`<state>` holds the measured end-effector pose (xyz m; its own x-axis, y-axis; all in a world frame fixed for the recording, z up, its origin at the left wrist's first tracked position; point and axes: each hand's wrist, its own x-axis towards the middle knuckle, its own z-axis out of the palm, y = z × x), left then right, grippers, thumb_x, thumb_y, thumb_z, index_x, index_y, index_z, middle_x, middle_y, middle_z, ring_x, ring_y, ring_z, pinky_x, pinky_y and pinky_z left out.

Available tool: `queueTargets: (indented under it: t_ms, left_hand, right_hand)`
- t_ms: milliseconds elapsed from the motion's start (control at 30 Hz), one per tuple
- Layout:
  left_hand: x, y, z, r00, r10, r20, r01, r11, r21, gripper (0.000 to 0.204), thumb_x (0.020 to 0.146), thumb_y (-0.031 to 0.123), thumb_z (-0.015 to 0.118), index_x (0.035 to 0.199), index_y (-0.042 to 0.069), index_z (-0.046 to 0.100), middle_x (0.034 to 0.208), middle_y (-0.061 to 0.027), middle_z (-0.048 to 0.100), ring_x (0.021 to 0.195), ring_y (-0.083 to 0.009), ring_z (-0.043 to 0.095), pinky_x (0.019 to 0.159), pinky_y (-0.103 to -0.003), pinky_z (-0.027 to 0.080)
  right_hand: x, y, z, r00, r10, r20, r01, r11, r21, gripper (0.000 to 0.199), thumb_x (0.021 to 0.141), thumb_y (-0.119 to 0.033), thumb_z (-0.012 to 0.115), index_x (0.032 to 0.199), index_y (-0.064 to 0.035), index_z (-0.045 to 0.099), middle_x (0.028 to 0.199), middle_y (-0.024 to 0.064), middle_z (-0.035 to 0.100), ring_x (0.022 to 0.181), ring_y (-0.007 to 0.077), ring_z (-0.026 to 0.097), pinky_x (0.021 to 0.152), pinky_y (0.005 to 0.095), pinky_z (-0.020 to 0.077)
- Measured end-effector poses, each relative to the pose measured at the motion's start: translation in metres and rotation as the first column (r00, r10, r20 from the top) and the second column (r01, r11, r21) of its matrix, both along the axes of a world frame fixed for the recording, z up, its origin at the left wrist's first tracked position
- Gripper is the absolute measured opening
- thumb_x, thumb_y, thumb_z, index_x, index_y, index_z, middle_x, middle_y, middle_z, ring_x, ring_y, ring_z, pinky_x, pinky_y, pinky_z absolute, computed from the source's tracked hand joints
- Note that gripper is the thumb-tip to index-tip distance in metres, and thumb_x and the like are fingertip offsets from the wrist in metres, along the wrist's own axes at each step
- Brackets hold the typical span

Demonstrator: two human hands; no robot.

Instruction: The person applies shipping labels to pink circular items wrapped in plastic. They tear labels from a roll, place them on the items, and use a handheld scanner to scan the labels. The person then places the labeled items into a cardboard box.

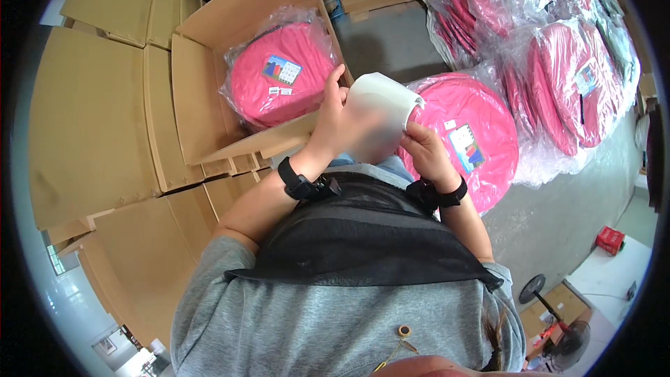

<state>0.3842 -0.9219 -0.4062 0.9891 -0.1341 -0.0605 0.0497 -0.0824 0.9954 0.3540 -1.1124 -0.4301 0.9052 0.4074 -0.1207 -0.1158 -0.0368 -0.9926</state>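
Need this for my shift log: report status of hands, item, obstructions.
Right hand pinching edge of white roll. Left hand at the roll, grip blurred. Pink bagged disc close on the right; nothing visibly blocking.

Looks like smooth paper for that curled white piece [380,89]. Got glossy, crinkly plastic over the pink bundles [485,112], matt cardboard on the box [197,87].

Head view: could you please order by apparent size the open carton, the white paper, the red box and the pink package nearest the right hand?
1. Open carton
2. Pink package
3. White paper, partly blurred
4. Red box
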Motion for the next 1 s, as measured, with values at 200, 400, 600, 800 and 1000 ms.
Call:
queueTargets:
  t_ms: [200, 400, 600, 800, 1000]
  left_hand:
    - [0.001, 0.002, -0.005, 0.974, 0.010, -0.226, -0.059, 0.976, -0.211, 0.066, 0.083, 0.011, 0.056, 0.133, 0.001, 0.014, 0.099, -0.0117, 0.055, 0.094, -0.0148, 0.051, 0.085, -0.028, 0.039]
    - [-0.001, 0.011, -0.018, 0.937, -0.059, -0.345, 0.021, 0.993, -0.113, 0.055, 0.086, 0.018, 0.053, 0.130, 0.001, 0.025, 0.096, -0.0077, 0.055, 0.086, -0.0135, 0.052, 0.078, -0.026, 0.041]
    - [0.001, 0.016, -0.018, 0.922, -0.063, -0.382, 0.051, 0.998, -0.041, 0.046, 0.085, 0.019, 0.053, 0.125, 0.004, 0.036, 0.097, -0.0051, 0.055, 0.082, -0.0111, 0.054, 0.073, -0.023, 0.040]
    - [0.000, 0.024, -0.024, 0.886, -0.080, -0.456, 0.098, 0.995, 0.017, 0.034, 0.086, 0.017, 0.053, 0.117, 0.006, 0.046, 0.096, -0.0028, 0.055, 0.082, -0.0101, 0.054, 0.073, -0.022, 0.040]
    - [-0.006, 0.038, -0.023, 0.842, -0.061, -0.535, 0.087, 0.996, 0.024, 0.032, 0.086, 0.016, 0.052, 0.116, 0.005, 0.048, 0.098, -0.0045, 0.056, 0.083, -0.0116, 0.054, 0.077, -0.024, 0.042]
  right_hand:
    - [0.008, 0.001, 0.005, 0.869, -0.158, -0.468, 0.377, 0.824, 0.423, 0.025, 0.091, -0.010, 0.042, 0.111, 0.0034, 0.051, 0.099, 0.0079, 0.058, 0.091, 0.0146, 0.055, 0.079, 0.0284, 0.0457]
    - [0.013, -0.018, -0.016, 0.815, -0.203, -0.543, 0.490, 0.742, 0.458, 0.029, 0.091, -0.009, 0.039, 0.117, 0.0013, 0.046, 0.108, 0.0108, 0.056, 0.100, 0.0206, 0.055, 0.086, 0.0332, 0.0447]
    - [0.018, -0.042, -0.030, 0.742, -0.242, -0.626, 0.611, 0.630, 0.480, 0.029, 0.090, -0.008, 0.039, 0.117, -0.0004, 0.046, 0.111, 0.0109, 0.055, 0.102, 0.0212, 0.054, 0.088, 0.0345, 0.0438]
    - [0.026, -0.090, -0.073, 0.709, -0.338, -0.619, 0.671, 0.592, 0.445, 0.028, 0.091, -0.010, 0.038, 0.117, -0.0003, 0.045, 0.109, 0.0121, 0.056, 0.097, 0.0220, 0.057, 0.084, 0.0353, 0.0474]
    - [0.030, -0.177, -0.161, 0.592, -0.592, -0.547, 0.804, 0.482, 0.348, 0.026, 0.092, -0.010, 0.037, 0.116, -0.0020, 0.044, 0.107, 0.0098, 0.056, 0.097, 0.0209, 0.057, 0.084, 0.0338, 0.0471]
